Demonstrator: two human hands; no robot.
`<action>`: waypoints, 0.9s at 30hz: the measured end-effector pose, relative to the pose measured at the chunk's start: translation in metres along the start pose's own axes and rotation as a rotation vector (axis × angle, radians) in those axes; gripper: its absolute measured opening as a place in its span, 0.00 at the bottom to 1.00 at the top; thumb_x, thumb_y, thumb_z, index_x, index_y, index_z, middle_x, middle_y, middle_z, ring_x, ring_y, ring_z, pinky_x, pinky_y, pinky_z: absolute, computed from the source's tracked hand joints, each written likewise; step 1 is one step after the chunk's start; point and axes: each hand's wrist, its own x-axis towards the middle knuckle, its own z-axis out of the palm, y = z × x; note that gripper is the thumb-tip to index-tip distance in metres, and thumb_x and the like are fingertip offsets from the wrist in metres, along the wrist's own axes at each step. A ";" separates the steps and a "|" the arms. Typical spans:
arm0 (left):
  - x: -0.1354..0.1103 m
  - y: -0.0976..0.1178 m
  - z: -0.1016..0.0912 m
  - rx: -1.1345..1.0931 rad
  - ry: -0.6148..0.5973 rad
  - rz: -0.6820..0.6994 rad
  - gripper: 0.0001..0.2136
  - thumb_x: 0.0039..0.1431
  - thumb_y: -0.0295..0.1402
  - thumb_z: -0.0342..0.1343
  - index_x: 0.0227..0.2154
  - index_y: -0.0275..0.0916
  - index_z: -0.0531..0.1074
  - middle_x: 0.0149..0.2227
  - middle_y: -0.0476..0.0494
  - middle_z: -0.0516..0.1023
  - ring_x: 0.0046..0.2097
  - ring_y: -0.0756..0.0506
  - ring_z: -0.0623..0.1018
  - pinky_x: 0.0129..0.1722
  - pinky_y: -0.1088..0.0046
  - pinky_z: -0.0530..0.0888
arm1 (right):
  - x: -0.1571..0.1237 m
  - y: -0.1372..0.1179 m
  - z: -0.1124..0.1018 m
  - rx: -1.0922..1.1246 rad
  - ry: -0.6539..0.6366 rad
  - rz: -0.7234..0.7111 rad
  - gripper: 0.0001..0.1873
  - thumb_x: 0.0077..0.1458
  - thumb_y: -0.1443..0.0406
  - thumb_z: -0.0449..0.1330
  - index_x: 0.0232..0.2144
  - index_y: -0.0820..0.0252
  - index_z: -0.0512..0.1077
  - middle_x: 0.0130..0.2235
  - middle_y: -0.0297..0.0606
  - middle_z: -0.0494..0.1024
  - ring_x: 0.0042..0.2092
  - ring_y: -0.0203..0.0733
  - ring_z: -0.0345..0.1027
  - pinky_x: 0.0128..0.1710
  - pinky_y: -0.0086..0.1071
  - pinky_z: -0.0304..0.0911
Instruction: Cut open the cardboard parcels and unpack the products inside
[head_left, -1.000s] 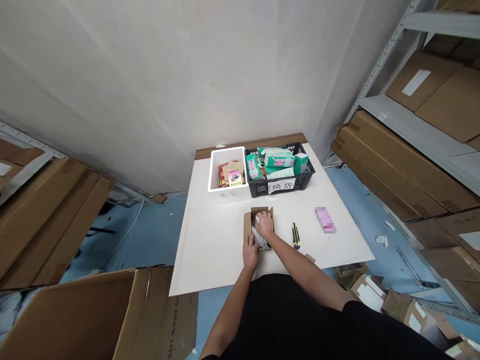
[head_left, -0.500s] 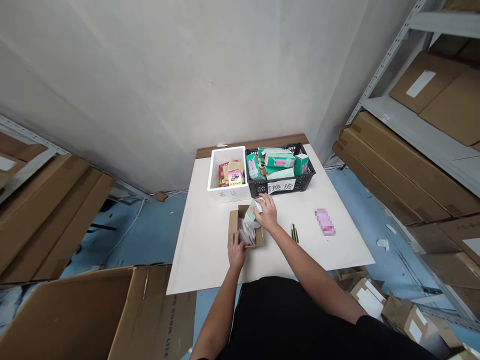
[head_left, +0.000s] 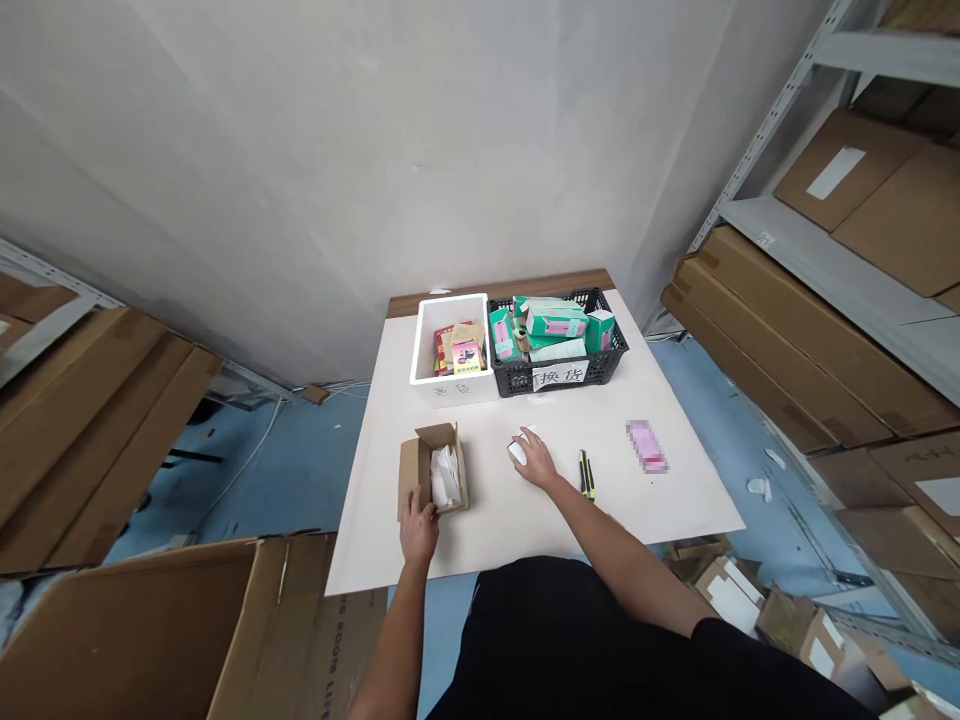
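My left hand (head_left: pixel 418 526) grips the near left side of a small open cardboard box (head_left: pixel 409 466), its fingers over the flap. White crumpled paper or wrapping (head_left: pixel 445 476) lies inside that box. To the right, my right hand (head_left: pixel 537 462) is closed on a small pale box (head_left: pixel 517 452) low over the table; the hand covers most of it, and I cannot tell whether it touches the surface. A black and yellow box cutter (head_left: pixel 586 475) lies just right of my right hand. Farther right lies a pink blurred item (head_left: pixel 647 446).
At the back of the white table (head_left: pixel 375 545) stand a white foam box (head_left: pixel 453 390) holding packets and a black basket (head_left: pixel 517 380) of green cartons. A large open carton (head_left: pixel 300 620) is at the lower left. Shelves with long cartons (head_left: pixel 795 340) flank the table.
My left hand has slid the cardboard box to the left. The small pale box has come out of it in my right hand and is now lower, above or on the table.
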 end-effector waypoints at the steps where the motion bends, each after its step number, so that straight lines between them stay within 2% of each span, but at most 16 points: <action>1: -0.001 -0.002 -0.002 -0.011 -0.015 -0.016 0.09 0.56 0.26 0.56 0.33 0.42 0.80 0.64 0.37 0.75 0.71 0.28 0.65 0.67 0.43 0.69 | -0.003 0.004 0.002 0.017 -0.012 0.020 0.37 0.52 0.67 0.67 0.64 0.56 0.67 0.69 0.51 0.63 0.70 0.57 0.59 0.68 0.51 0.59; 4: -0.007 -0.003 -0.007 -0.050 -0.028 -0.048 0.19 0.53 0.24 0.55 0.47 0.40 0.80 0.64 0.35 0.73 0.71 0.28 0.64 0.67 0.43 0.68 | -0.006 0.010 0.002 0.048 0.036 0.124 0.46 0.48 0.63 0.70 0.68 0.56 0.60 0.70 0.52 0.61 0.70 0.57 0.58 0.68 0.47 0.60; 7: -0.012 0.008 -0.016 -0.085 0.074 -0.066 0.26 0.54 0.23 0.54 0.58 0.40 0.75 0.65 0.35 0.72 0.71 0.30 0.64 0.69 0.45 0.67 | -0.005 0.012 -0.003 0.012 0.061 0.341 0.48 0.46 0.57 0.73 0.66 0.57 0.61 0.65 0.52 0.65 0.63 0.59 0.67 0.61 0.45 0.66; 9: -0.010 0.022 -0.023 -0.117 0.175 -0.082 0.27 0.57 0.24 0.53 0.61 0.42 0.73 0.65 0.35 0.71 0.71 0.32 0.65 0.70 0.47 0.66 | -0.005 0.013 -0.006 -0.013 0.002 0.463 0.44 0.46 0.54 0.74 0.63 0.56 0.65 0.60 0.49 0.69 0.56 0.57 0.73 0.55 0.43 0.69; 10: -0.006 0.031 -0.027 -0.137 0.214 -0.083 0.27 0.58 0.24 0.53 0.61 0.42 0.73 0.64 0.35 0.72 0.70 0.33 0.67 0.70 0.48 0.66 | -0.004 0.013 -0.008 -0.009 -0.050 0.477 0.42 0.47 0.54 0.73 0.62 0.56 0.67 0.58 0.47 0.71 0.53 0.55 0.75 0.53 0.42 0.70; 12: 0.009 0.053 -0.035 -0.183 0.230 -0.053 0.25 0.60 0.25 0.53 0.61 0.42 0.73 0.62 0.34 0.73 0.68 0.34 0.69 0.69 0.50 0.69 | -0.001 0.013 -0.011 0.041 -0.176 0.395 0.38 0.48 0.59 0.74 0.61 0.53 0.70 0.58 0.45 0.72 0.52 0.53 0.76 0.53 0.40 0.70; 13: 0.019 0.066 -0.038 -0.208 0.188 -0.013 0.25 0.61 0.25 0.53 0.61 0.42 0.74 0.62 0.34 0.74 0.67 0.34 0.70 0.68 0.51 0.70 | 0.001 0.014 -0.013 0.082 -0.240 0.317 0.39 0.47 0.63 0.74 0.62 0.52 0.70 0.60 0.45 0.71 0.54 0.52 0.76 0.55 0.40 0.69; 15: 0.044 0.091 -0.041 -0.246 0.029 0.084 0.25 0.61 0.25 0.53 0.61 0.43 0.74 0.62 0.35 0.74 0.66 0.34 0.71 0.66 0.53 0.72 | 0.007 0.015 -0.015 0.173 -0.328 0.167 0.42 0.47 0.69 0.72 0.65 0.50 0.70 0.67 0.47 0.65 0.61 0.53 0.71 0.60 0.40 0.66; 17: 0.071 0.117 -0.039 -0.248 -0.139 0.182 0.26 0.62 0.25 0.54 0.63 0.44 0.72 0.66 0.37 0.72 0.67 0.35 0.70 0.66 0.53 0.72 | 0.012 0.016 -0.015 0.241 -0.334 0.113 0.47 0.47 0.72 0.70 0.69 0.49 0.66 0.71 0.47 0.60 0.68 0.54 0.64 0.65 0.43 0.63; 19: 0.095 0.142 -0.033 -0.229 -0.286 0.267 0.31 0.60 0.23 0.55 0.68 0.44 0.68 0.71 0.38 0.67 0.70 0.36 0.68 0.67 0.54 0.70 | 0.012 0.017 -0.012 0.282 -0.272 0.151 0.50 0.48 0.73 0.67 0.72 0.49 0.61 0.72 0.47 0.61 0.68 0.53 0.64 0.66 0.46 0.63; 22: 0.123 0.171 -0.023 -0.153 -0.486 0.389 0.38 0.54 0.19 0.60 0.69 0.45 0.66 0.75 0.40 0.60 0.73 0.36 0.63 0.68 0.56 0.68 | 0.003 0.017 -0.004 0.338 -0.199 0.256 0.50 0.47 0.74 0.65 0.72 0.48 0.61 0.67 0.45 0.71 0.62 0.52 0.71 0.63 0.47 0.67; 24: 0.134 0.183 -0.020 -0.094 -0.533 0.434 0.38 0.53 0.19 0.62 0.68 0.44 0.67 0.72 0.38 0.65 0.72 0.36 0.64 0.67 0.58 0.67 | -0.006 0.016 0.001 0.384 -0.193 0.291 0.48 0.46 0.74 0.65 0.70 0.49 0.63 0.64 0.43 0.74 0.59 0.53 0.74 0.62 0.47 0.69; 27: 0.142 0.189 -0.019 -0.063 -0.527 0.455 0.35 0.54 0.22 0.64 0.66 0.40 0.70 0.65 0.36 0.75 0.66 0.36 0.70 0.64 0.62 0.69 | -0.016 0.015 0.004 0.431 -0.196 0.328 0.48 0.46 0.72 0.66 0.69 0.49 0.65 0.65 0.43 0.74 0.57 0.54 0.76 0.59 0.47 0.71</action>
